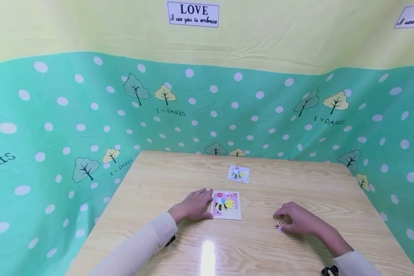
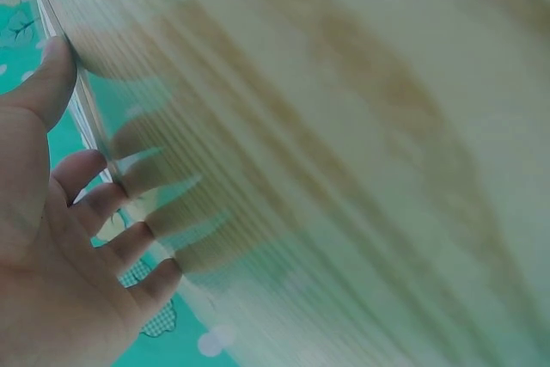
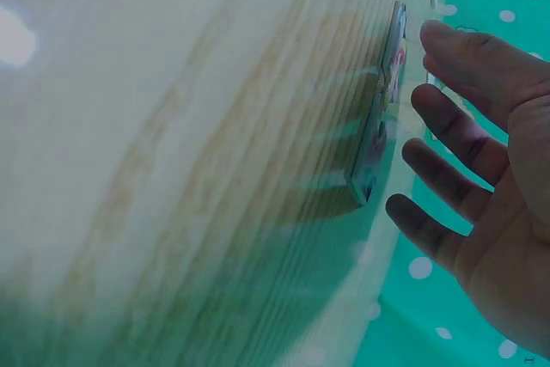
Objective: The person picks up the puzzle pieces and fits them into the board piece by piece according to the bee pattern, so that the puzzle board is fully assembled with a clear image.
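A square jigsaw board (image 1: pixel 239 207) with a pale frame and a bee picture lies on the table. My left hand (image 1: pixel 196 205) rests at its left side, thumb and fingertips along the edge. In the left wrist view, that hand (image 2: pixel 69 255) has its fingers spread beside the thin edge of the board (image 2: pixel 93 118). Over to the right, a small patterned puzzle piece (image 1: pixel 279 226) lies under my right hand (image 1: pixel 298 219). From the right wrist, this flat piece (image 3: pixel 371 148) shows on the tabletop, with the right hand (image 3: pixel 490 152) loosely bent above it, fingers apart.
Behind the board lies a smaller card (image 1: pixel 239 174) with a similar bee picture. The wooden table (image 1: pixel 179 172) is backed by a green and yellow cloth (image 1: pixel 214 96) with dots and trees. Black straps (image 1: pixel 330 271) sit at the wrists.
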The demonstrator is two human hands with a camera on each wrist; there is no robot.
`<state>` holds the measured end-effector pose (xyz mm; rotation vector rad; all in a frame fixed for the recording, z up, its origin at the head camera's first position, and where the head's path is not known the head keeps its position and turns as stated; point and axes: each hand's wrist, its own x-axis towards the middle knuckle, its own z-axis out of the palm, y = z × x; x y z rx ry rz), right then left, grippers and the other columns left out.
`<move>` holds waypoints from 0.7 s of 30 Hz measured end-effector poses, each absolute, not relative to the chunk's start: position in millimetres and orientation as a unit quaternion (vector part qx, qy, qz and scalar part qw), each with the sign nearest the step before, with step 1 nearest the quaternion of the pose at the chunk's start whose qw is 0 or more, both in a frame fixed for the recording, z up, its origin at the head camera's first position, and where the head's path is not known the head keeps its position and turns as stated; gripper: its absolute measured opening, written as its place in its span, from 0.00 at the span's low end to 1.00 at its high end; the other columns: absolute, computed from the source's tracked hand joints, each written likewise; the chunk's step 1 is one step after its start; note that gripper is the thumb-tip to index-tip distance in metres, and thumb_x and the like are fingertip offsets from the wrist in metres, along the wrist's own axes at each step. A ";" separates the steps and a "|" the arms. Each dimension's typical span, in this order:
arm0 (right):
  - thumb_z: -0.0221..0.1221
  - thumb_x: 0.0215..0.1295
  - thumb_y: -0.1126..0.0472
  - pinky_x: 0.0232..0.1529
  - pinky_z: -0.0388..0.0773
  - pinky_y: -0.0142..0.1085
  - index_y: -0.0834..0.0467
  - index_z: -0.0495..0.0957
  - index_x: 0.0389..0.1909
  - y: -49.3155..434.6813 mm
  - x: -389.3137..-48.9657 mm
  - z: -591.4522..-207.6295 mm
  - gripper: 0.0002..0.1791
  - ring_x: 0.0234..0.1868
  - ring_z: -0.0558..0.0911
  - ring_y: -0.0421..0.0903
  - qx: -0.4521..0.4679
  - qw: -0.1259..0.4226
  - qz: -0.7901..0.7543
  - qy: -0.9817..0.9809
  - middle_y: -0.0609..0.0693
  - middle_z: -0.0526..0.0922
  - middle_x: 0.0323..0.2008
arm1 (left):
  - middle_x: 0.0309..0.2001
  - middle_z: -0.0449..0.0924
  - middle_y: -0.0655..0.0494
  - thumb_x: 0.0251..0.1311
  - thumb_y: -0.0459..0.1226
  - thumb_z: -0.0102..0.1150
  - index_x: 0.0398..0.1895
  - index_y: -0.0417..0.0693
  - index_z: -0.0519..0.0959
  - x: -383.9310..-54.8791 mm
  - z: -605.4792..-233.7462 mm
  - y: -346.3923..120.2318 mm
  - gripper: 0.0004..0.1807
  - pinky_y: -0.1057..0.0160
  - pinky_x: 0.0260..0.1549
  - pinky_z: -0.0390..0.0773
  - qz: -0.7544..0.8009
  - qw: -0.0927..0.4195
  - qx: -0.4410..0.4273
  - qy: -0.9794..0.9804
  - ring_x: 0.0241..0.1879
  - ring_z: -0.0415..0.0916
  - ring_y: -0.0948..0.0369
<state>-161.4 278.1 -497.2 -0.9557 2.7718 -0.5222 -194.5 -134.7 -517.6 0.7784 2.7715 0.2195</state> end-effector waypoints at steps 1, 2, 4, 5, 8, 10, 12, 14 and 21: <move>0.73 0.55 0.53 0.50 0.81 0.42 0.50 0.87 0.48 278.9 -161.2 -498.1 0.19 0.47 0.81 0.43 -0.325 0.079 -0.175 0.926 0.38 0.86 0.43 | 0.80 0.56 0.47 0.61 0.63 0.62 0.76 0.48 0.64 -194.5 -517.3 -134.6 0.46 0.39 0.74 0.63 0.076 0.127 0.268 0.952 0.79 0.55 0.46; 0.73 0.55 0.54 0.50 0.81 0.42 0.51 0.87 0.48 279.5 -160.9 -498.8 0.18 0.46 0.81 0.43 -0.331 0.077 -0.177 0.924 0.38 0.86 0.43 | 0.80 0.56 0.47 0.61 0.63 0.62 0.76 0.48 0.65 -194.6 -517.2 -134.7 0.46 0.39 0.74 0.64 0.076 0.127 0.268 0.952 0.79 0.55 0.46; 0.73 0.55 0.54 0.50 0.81 0.42 0.51 0.87 0.47 280.7 -160.1 -499.9 0.18 0.45 0.81 0.41 -0.336 0.075 -0.177 0.922 0.38 0.86 0.42 | 0.80 0.56 0.47 0.62 0.63 0.62 0.76 0.47 0.64 -194.7 -516.8 -134.5 0.46 0.39 0.73 0.64 0.077 0.126 0.268 0.952 0.79 0.55 0.46; 0.74 0.55 0.54 0.50 0.81 0.42 0.51 0.87 0.47 281.3 -159.7 -500.2 0.18 0.45 0.80 0.41 -0.338 0.072 -0.175 0.922 0.38 0.86 0.42 | 0.80 0.56 0.47 0.62 0.62 0.62 0.76 0.47 0.64 -194.7 -516.8 -134.5 0.46 0.39 0.73 0.64 0.078 0.126 0.268 0.952 0.79 0.55 0.46; 0.74 0.53 0.56 0.50 0.81 0.42 0.51 0.87 0.47 282.3 -158.3 -500.0 0.18 0.45 0.81 0.42 -0.339 0.070 -0.174 0.922 0.39 0.87 0.42 | 0.80 0.56 0.47 0.62 0.62 0.62 0.77 0.47 0.62 -195.0 -517.2 -134.2 0.47 0.39 0.73 0.64 0.076 0.126 0.267 0.952 0.79 0.55 0.46; 0.75 0.53 0.57 0.51 0.82 0.43 0.51 0.87 0.47 282.7 -157.3 -499.8 0.18 0.46 0.81 0.42 -0.333 0.070 -0.171 0.925 0.39 0.87 0.43 | 0.80 0.57 0.47 0.61 0.62 0.63 0.77 0.47 0.63 -194.9 -517.2 -134.0 0.47 0.39 0.73 0.64 0.076 0.124 0.267 0.953 0.79 0.56 0.46; 0.75 0.52 0.58 0.51 0.82 0.43 0.50 0.87 0.46 282.9 -156.9 -499.8 0.18 0.47 0.81 0.43 -0.330 0.070 -0.170 0.926 0.39 0.87 0.43 | 0.80 0.57 0.47 0.61 0.62 0.63 0.77 0.47 0.63 -195.0 -517.1 -133.8 0.47 0.39 0.73 0.64 0.075 0.126 0.266 0.953 0.79 0.56 0.46; 0.75 0.52 0.58 0.51 0.82 0.43 0.49 0.87 0.45 282.9 -156.9 -500.7 0.17 0.46 0.82 0.43 -0.326 0.069 -0.166 0.928 0.38 0.87 0.43 | 0.80 0.57 0.48 0.61 0.62 0.63 0.76 0.47 0.63 -195.2 -517.3 -133.5 0.47 0.39 0.73 0.64 0.075 0.128 0.265 0.953 0.79 0.56 0.46; 0.76 0.52 0.58 0.46 0.82 0.39 0.45 0.87 0.40 282.1 -157.9 -501.7 0.14 0.43 0.79 0.38 -0.319 0.065 -0.161 0.932 0.34 0.84 0.38 | 0.80 0.57 0.48 0.61 0.62 0.63 0.76 0.47 0.64 -196.4 -518.2 -133.4 0.46 0.39 0.73 0.64 0.077 0.128 0.263 0.953 0.79 0.55 0.47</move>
